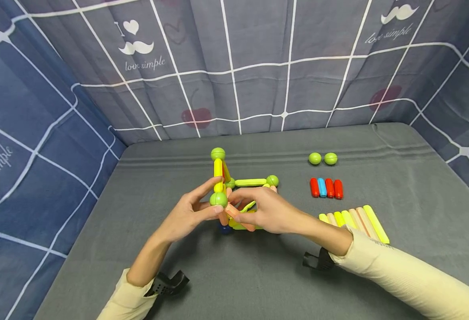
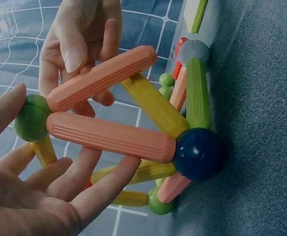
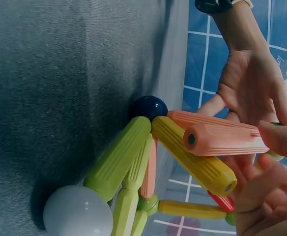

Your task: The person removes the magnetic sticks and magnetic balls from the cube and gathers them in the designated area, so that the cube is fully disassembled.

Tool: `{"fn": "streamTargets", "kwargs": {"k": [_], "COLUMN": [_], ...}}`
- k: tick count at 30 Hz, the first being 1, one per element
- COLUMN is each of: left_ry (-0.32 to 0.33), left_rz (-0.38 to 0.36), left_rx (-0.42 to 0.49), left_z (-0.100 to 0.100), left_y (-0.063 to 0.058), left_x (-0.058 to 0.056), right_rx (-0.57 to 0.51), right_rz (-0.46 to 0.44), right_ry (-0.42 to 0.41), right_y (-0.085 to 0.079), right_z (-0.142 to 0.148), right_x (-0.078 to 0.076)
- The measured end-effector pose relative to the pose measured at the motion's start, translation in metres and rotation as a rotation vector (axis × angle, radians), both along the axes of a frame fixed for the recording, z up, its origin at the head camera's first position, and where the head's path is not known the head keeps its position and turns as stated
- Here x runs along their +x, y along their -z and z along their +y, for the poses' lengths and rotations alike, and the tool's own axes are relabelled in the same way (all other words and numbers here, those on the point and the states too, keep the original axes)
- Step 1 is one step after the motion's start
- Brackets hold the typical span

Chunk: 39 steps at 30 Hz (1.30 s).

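Checked cloth [image 1: 258,89] is hanging behind the grey table [image 1: 238,280], and right in front of me the frame [image 1: 250,182] of sticks and balls is standing. At its near left side, my left hand [image 1: 185,213] is gripping the green ball [image 1: 218,199], thumb pressing it, fingers resting against the lower orange stick [image 2: 111,135], which is running down to the blue ball [image 2: 200,154] on the table. And my right hand [image 1: 268,211] is pinching the upper orange stick [image 2: 104,76], one end at the green ball! Below, a yellow stick [image 3: 195,155] is slanting up from the blue ball; whether its tip is touching the upper orange stick, I can't tell. Over to the right, two loose balls [image 1: 315,158] are sitting side by side, four short sticks [image 1: 329,188] are lying in a row, and nearer me the long sticks [image 1: 374,222] are lying partly behind my right sleeve [image 1: 398,271].
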State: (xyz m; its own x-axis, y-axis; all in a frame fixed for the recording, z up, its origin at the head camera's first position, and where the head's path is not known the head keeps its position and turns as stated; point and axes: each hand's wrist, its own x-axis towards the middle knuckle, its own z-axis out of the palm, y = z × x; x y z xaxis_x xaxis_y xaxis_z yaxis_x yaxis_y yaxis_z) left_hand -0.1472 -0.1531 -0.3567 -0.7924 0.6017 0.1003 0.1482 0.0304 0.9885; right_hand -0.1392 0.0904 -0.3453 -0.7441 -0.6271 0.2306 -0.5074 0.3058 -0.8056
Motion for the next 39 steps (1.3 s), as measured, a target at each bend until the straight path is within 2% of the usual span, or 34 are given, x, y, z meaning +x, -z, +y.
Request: {"fn": "streamTargets", "kwargs": {"k": [9,13,18,22,25,29,32,39], "left_ry": [0.0,-0.002,0.006,-0.012,-0.025,-0.027,-0.035,-0.055], "left_rz": [0.003,0.007,-0.001,0.001,-0.004,-0.009,-0.005,-0.002], "left_rx": [-0.005,-0.014,-0.012,-0.018,-0.019,-0.024,-0.038,-0.064], "left_z": [-0.002,-0.004,-0.003,-0.005,-0.006,-0.006,-0.006,-0.004], "left_y": [0.0,0.0,0.0,-0.001,-0.001,-0.001,0.0,0.0], "left_x": [0.001,0.001,0.001,0.002,0.002,0.002,0.002,0.002], "right_rx": [0.024,0.017,0.013,0.047,0.025,-0.062,-0.08,-0.017], "right_rz": [0.061,0.085,0.063,0.033,0.013,0.018,0.011,-0.059], "right_ry": [0.024,0.01,-0.015,-0.04,-0.076,-0.099,-0.082,0.009], "right_y": [0.001,0.001,0.0,-0.003,-0.006,-0.007,-0.008,-0.006], "right_z": [-0.007,-0.007,-0.004,-0.002,0.0,0.004,0.01,0.041], "right_x": [-0.001,-0.002,-0.004,-0.002,0.0,0.001,0.002,0.01]}}
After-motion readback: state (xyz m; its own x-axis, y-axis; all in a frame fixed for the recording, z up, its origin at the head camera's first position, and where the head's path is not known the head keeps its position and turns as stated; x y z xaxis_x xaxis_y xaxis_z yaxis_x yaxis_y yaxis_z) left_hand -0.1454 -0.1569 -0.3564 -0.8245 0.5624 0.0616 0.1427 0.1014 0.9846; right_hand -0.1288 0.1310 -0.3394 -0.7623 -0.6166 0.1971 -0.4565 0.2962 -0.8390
